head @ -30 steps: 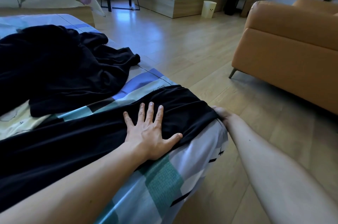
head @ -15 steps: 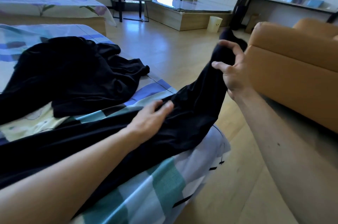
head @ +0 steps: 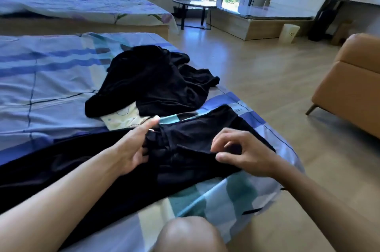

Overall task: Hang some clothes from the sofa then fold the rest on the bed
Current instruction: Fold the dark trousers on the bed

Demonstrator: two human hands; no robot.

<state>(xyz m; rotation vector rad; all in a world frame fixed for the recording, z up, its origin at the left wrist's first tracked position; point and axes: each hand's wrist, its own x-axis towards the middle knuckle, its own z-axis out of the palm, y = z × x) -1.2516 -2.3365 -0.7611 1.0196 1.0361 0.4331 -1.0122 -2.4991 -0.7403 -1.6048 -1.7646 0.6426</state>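
Observation:
A long black garment point(head: 197, 128) lies across the near corner of the bed point(head: 51, 87), with its right end folded back over itself. My left hand point(head: 137, 147) holds the bunched fold at the middle, thumb raised and fingertips tucked into the fabric. Just right of the folded edge, my right hand point(head: 242, 153) hovers with loosely curled fingers, its thumb by the cloth and nothing plainly pinched. A crumpled pile of black clothes point(head: 156, 83) sits farther back on the bed. The orange sofa point(head: 349, 97) stands at the right.
My knee point(head: 189, 235) shows at the bottom edge against the bed. A second bed point(head: 82, 7) stands at the back left, with a round table point(head: 193, 2) and a pale bin point(head: 291, 32) by the window platform. Wooden floor lies between the bed and the sofa.
My right hand lifted the garment's hanging end off the bed's edge, carried it left over the cloth and laid it down. My left hand went from pressing flat to holding the fold.

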